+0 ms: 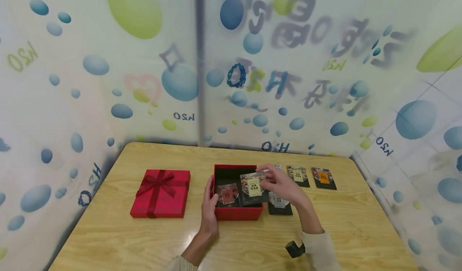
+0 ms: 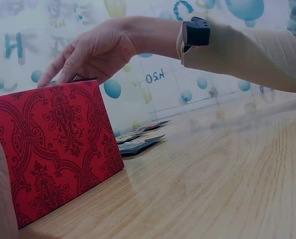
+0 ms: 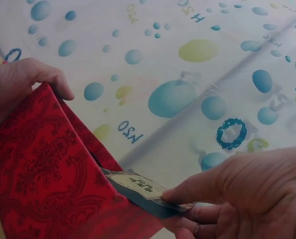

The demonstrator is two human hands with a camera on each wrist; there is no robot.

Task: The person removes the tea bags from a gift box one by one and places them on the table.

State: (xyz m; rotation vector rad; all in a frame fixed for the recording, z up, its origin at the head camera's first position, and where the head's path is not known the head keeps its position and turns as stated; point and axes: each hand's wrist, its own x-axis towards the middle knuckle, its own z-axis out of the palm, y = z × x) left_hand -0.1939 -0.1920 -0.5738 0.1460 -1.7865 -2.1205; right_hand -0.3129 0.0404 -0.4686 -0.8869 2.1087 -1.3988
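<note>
An open red patterned box (image 1: 238, 214) with a dark inside stands mid-table. My left hand (image 1: 209, 209) grips its left wall, the thumb over the rim; in the right wrist view that hand (image 3: 23, 82) holds the box's edge. My right hand (image 1: 279, 183) pinches a dark packet with a pale yellow label (image 1: 251, 187) between thumb and fingers. This packet is tilted at the box's right side, partly over the rim. Inside, to the left, lies a packet with a red label (image 1: 228, 196). A packet with a grey label (image 1: 280, 207) lies just right of the box, partly covered by my right hand.
The red lid with a dark red ribbon bow (image 1: 167, 201) lies left of the box. Farther right are a yellow-labelled packet (image 1: 298, 176) and an orange-labelled packet (image 1: 323, 178). A patterned curtain (image 1: 162, 130) stands behind the wooden table (image 1: 361, 231).
</note>
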